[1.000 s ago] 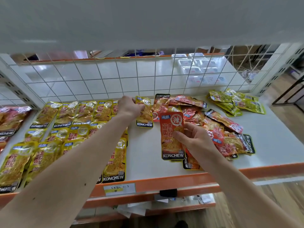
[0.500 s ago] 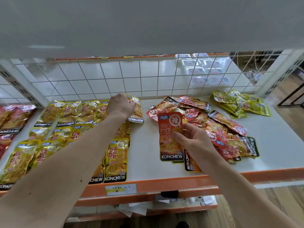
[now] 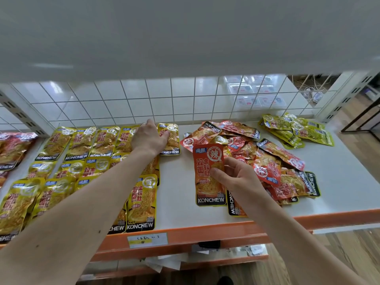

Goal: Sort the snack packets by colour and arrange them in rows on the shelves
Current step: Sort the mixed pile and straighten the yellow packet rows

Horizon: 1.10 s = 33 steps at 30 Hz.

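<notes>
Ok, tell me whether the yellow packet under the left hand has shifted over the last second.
Yes. The yellow packet has moved left, closing the gap to the yellow row; the left hand now touches it.

L hand (image 3: 148, 138) on yellow pkt (image 3: 172, 141), R hand (image 3: 236, 177) pinches red pkt (image 3: 206, 189).

A loose heap of red foil snack packets (image 3: 273, 159) is lying on the flat white metal shelf board (image 3: 178, 192). Rows of yellow foil snack packets (image 3: 82, 145) are lying left of that heap, a small pile of yellow-green foil packets (image 3: 296, 128) behind it to the right. At the heap's left edge the right hand (image 3: 236, 177) is holding a single red foil packet (image 3: 206, 161).
</notes>
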Tool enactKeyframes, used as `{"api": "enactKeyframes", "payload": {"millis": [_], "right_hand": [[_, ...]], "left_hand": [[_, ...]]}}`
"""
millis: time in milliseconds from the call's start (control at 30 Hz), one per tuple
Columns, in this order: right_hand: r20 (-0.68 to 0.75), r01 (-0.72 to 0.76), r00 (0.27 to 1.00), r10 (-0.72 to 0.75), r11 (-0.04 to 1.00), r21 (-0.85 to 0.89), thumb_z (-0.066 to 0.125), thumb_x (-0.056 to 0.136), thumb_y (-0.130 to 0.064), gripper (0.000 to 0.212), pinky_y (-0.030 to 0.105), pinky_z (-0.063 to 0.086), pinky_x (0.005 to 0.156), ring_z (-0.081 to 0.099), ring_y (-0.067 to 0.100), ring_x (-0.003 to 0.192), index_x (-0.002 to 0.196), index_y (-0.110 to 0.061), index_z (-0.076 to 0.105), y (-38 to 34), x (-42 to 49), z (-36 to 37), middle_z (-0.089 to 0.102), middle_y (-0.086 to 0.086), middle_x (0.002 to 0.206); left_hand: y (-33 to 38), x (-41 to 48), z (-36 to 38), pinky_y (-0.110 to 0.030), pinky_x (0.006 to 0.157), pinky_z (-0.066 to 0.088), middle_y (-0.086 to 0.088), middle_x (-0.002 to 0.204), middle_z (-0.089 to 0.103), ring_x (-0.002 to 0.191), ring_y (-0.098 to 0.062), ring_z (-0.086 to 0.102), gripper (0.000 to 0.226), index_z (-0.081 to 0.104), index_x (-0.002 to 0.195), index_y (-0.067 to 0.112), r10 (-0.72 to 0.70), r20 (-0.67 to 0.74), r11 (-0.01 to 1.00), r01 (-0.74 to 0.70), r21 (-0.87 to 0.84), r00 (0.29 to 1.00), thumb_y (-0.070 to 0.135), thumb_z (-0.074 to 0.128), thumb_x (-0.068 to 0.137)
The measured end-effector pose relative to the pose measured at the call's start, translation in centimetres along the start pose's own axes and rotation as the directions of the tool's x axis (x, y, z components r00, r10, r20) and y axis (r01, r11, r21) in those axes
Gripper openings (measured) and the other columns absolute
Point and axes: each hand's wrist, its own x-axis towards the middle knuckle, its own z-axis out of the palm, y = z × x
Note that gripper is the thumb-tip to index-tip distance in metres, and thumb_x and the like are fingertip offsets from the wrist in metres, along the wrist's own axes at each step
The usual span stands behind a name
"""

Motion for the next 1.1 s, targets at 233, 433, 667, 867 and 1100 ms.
{"api": "enactKeyframes", "payload": {"millis": [233, 433, 667, 867, 1100], "right_hand": [[-0.026, -0.012, 1.000, 0.011, 1.000, -0.021, 0.062, 0.091, -0.007, 0.018, 0.029, 0.060, 0.079, 0.073, 0.018, 0.094, 0.106, -0.017, 0.065, -0.5, -0.4, 0.8, 0.077, 0.000, 0.099], [-0.076, 0.010, 0.997, -0.011, 1.000, -0.012, 0.063, 0.092, -0.007, 0.017, 0.034, 0.060, 0.082, 0.073, 0.020, 0.095, 0.107, -0.016, 0.066, -1.6, -0.4, 3.6, 0.076, 0.003, 0.100], [-0.056, 0.026, 0.998, -0.025, 1.000, 0.008, 0.061, 0.092, -0.002, 0.017, 0.033, 0.059, 0.082, 0.072, 0.020, 0.095, 0.104, -0.013, 0.068, -0.8, -0.1, 10.2, 0.076, 0.005, 0.098], [0.056, -0.027, 0.998, 0.026, 1.000, 0.008, 0.061, 0.092, 0.000, 0.016, 0.030, 0.060, 0.076, 0.072, 0.018, 0.086, 0.103, -0.009, 0.066, 1.0, -0.5, 15.9, 0.076, 0.004, 0.092], [0.172, -0.047, 0.983, 0.059, 0.996, -0.073, 0.068, 0.090, -0.009, 0.024, 0.044, 0.059, 0.085, 0.073, 0.025, 0.095, 0.115, -0.007, 0.066, 2.8, -1.7, 21.1, 0.075, 0.008, 0.102]], "left_hand": [[-0.2, -0.6, -0.3, -0.037, 0.075, 0.044, -0.013, 0.111, 0.065, 0.106, -0.033, 0.060, 0.041, 0.058, 0.118, 0.010, 0.071, -0.028, 0.995, -0.073, -0.073, 0.997, 0.045, 0.060, 0.095], [-2.4, -3.5, -2.7, -0.039, 0.079, 0.052, -0.009, 0.100, 0.065, 0.094, -0.030, 0.060, 0.033, 0.061, 0.107, 0.010, 0.141, -0.045, 0.958, -0.148, -0.248, 0.989, 0.041, 0.061, 0.095], [-8.6, -9.7, -7.7, -0.039, 0.075, 0.052, 0.001, 0.102, 0.059, 0.089, -0.022, 0.059, 0.026, 0.059, 0.112, 0.015, 0.281, -0.067, 0.919, -0.289, -0.268, 0.957, 0.035, 0.062, 0.095], [-14.6, -14.5, -10.4, -0.039, 0.078, 0.051, -0.003, 0.111, 0.061, 0.099, -0.027, 0.061, 0.031, 0.060, 0.114, 0.013, 0.255, -0.124, 0.944, -0.274, -0.182, 0.959, 0.037, 0.059, 0.095], [-20.0, -21.2, -12.4, -0.044, 0.085, 0.051, -0.002, 0.120, 0.061, 0.105, -0.027, 0.063, 0.041, 0.060, 0.116, 0.013, 0.143, -0.191, 0.983, -0.161, -0.084, 0.971, 0.044, 0.048, 0.093]]}}
